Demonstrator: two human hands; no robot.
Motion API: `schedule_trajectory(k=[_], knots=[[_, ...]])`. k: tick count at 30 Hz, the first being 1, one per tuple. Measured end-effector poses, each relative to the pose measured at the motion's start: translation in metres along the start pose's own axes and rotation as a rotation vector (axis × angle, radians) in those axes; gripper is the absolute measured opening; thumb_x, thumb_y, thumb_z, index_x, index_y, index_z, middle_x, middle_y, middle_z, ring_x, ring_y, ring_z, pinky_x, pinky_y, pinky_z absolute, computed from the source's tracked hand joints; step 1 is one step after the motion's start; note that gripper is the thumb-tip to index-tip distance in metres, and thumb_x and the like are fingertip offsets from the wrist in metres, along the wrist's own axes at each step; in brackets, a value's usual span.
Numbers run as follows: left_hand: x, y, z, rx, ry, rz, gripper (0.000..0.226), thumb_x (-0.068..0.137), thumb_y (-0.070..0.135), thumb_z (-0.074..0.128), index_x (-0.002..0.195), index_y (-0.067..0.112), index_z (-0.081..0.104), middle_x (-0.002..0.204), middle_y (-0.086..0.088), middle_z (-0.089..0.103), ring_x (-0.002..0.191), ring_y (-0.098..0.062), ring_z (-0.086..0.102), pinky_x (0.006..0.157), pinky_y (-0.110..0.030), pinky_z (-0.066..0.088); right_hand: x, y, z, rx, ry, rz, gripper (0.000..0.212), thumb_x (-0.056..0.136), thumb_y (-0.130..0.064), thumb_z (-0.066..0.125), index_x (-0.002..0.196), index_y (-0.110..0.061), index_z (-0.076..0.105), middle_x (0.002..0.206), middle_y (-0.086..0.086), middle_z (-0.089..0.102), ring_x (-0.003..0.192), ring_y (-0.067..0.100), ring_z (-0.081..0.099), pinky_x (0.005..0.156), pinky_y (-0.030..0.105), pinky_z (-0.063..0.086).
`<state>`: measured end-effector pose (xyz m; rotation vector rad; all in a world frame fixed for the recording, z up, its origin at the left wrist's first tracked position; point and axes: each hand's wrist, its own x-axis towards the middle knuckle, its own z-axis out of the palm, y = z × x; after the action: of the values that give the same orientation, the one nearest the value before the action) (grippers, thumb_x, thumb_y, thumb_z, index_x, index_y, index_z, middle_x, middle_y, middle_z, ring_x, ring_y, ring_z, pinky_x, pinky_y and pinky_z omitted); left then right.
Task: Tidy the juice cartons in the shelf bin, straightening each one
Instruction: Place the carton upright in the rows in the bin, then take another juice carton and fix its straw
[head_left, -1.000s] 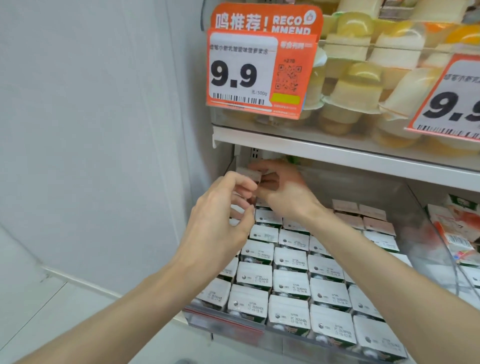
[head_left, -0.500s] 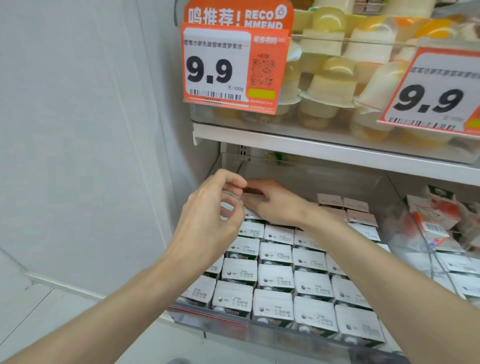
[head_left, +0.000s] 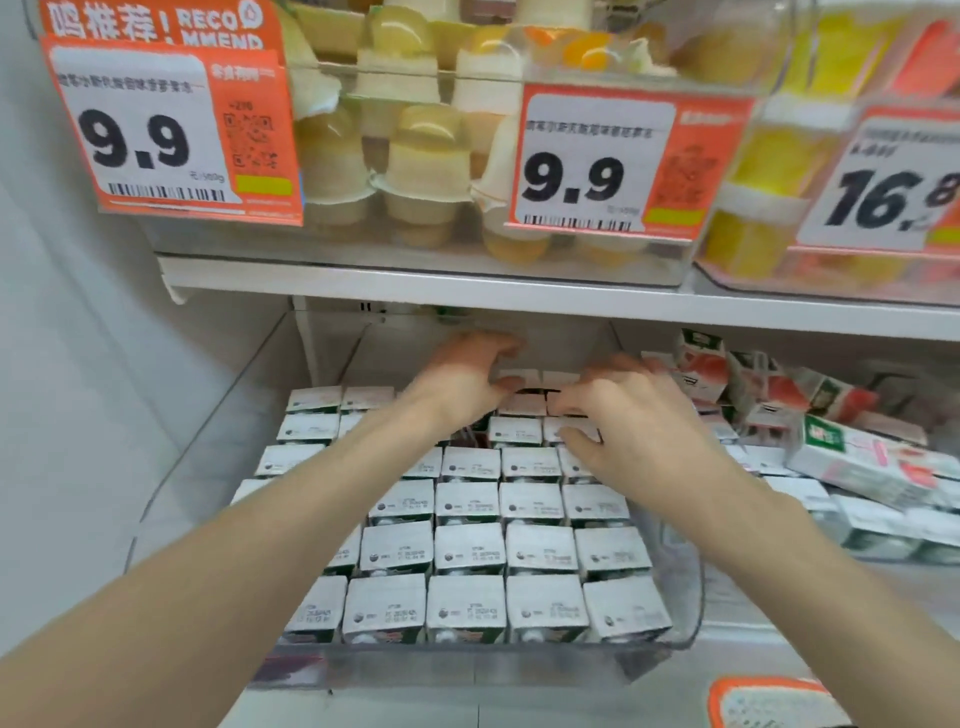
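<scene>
The clear, glossy plastic shelf bin (head_left: 693, 618) lies under both forearms, packed with small boxy juice cartons (head_left: 469, 553), matte white paperboard tops in near-straight rows. Half a second ago both hands met at the back-left corner; now they have shifted right and separated, so that corner is probably finished and the back-middle rows are next. The left hand (head_left: 462, 384) arches over the rearmost cartons, fingers and thumb apart. The right hand (head_left: 628, 421) brackets one carton top between thumb and fingers. Blur hides whether either actually grips.
</scene>
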<state>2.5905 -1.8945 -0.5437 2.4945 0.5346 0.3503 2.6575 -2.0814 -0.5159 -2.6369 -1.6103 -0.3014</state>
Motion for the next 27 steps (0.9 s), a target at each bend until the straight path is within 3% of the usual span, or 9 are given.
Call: schedule_trajectory(k=[4,8,11,14,17,21,24,26,27], knots=[[0.022,0.011,0.013,0.176,-0.096,-0.018,0.051,0.102,0.012,0.069,0.151,0.020,0.056,0.150,-0.003,0.061,0.131,-0.020,0.063,0.112,-0.026,0.045,-0.002,0.008,0.006,0.113,0.078,0.011,0.023,0.100,-0.028,0.061,0.116,-0.031,0.076,0.100,-0.002,0.074,0.108,0.025,0.060,0.080,0.031,0.026],[0.029,0.017,0.008,0.409,-0.150,0.047,0.054,0.102,-0.002,0.060,0.151,0.019,0.055,0.154,-0.006,0.057,0.139,-0.026,0.056,0.114,-0.033,0.043,-0.002,0.010,0.009,0.158,0.087,0.011,0.025,0.103,-0.030,0.060,0.121,-0.034,0.075,0.111,-0.005,0.074,0.119,0.023,0.057,0.093,0.034,0.030],[0.031,0.018,0.004,0.511,-0.200,0.084,0.046,0.104,0.007,0.060,0.149,0.017,0.057,0.151,-0.008,0.059,0.137,-0.031,0.056,0.112,-0.037,0.047,-0.003,0.011,0.010,0.184,0.106,0.021,0.023,0.103,-0.029,0.060,0.119,-0.035,0.076,0.110,-0.008,0.074,0.121,0.020,0.054,0.105,0.033,0.024],[0.027,0.014,-0.002,0.503,-0.207,0.143,0.044,0.107,0.024,0.061,0.150,0.018,0.052,0.146,-0.006,0.061,0.132,-0.028,0.059,0.109,-0.041,0.050,-0.002,0.010,0.011,0.204,0.113,0.053,0.022,0.101,-0.025,0.060,0.117,-0.031,0.075,0.111,-0.004,0.075,0.119,0.023,0.055,0.100,0.032,0.027],[0.011,0.009,-0.011,0.449,-0.138,0.191,0.041,0.109,0.027,0.057,0.148,0.015,0.050,0.140,-0.007,0.063,0.125,-0.027,0.063,0.103,-0.041,0.053,0.003,0.011,0.010,0.249,0.128,0.103,0.028,0.100,-0.023,0.062,0.127,-0.024,0.071,0.118,0.002,0.074,0.115,0.027,0.063,0.097,0.034,0.040],[-0.012,0.002,-0.030,0.357,0.069,0.205,0.037,0.110,0.038,0.047,0.129,0.009,0.061,0.120,-0.003,0.069,0.105,-0.023,0.068,0.088,-0.035,0.053,0.011,0.009,0.004,0.335,0.141,0.135,0.050,0.099,-0.028,0.069,0.146,-0.023,0.055,0.123,0.006,0.068,0.111,0.033,0.065,0.088,0.038,0.052],[-0.035,0.009,-0.041,0.287,0.185,0.199,0.036,0.109,0.033,0.051,0.136,0.010,0.058,0.113,-0.003,0.070,0.089,-0.022,0.068,0.076,-0.025,0.047,0.016,0.001,0.001,0.401,0.190,0.104,0.056,0.096,-0.036,0.075,0.146,-0.027,0.051,0.126,0.005,0.069,0.114,0.035,0.065,0.088,0.044,0.057],[-0.059,0.010,-0.040,0.200,0.241,0.192,0.033,0.107,0.032,0.055,0.132,0.011,0.053,0.108,-0.003,0.072,0.082,-0.021,0.069,0.073,-0.031,0.053,0.019,-0.006,-0.002,0.416,0.165,0.082,0.055,0.095,-0.044,0.075,0.144,-0.028,0.053,0.121,0.005,0.072,0.109,0.036,0.068,0.085,0.044,0.058],[-0.072,0.009,-0.036,0.138,0.261,0.210,0.029,0.105,0.033,0.056,0.127,0.014,0.052,0.112,0.000,0.071,0.087,-0.020,0.070,0.078,-0.036,0.058,0.019,-0.010,-0.002,0.422,0.134,0.071,0.057,0.094,-0.049,0.076,0.143,-0.029,0.054,0.120,0.005,0.073,0.109,0.036,0.069,0.086,0.046,0.058]])
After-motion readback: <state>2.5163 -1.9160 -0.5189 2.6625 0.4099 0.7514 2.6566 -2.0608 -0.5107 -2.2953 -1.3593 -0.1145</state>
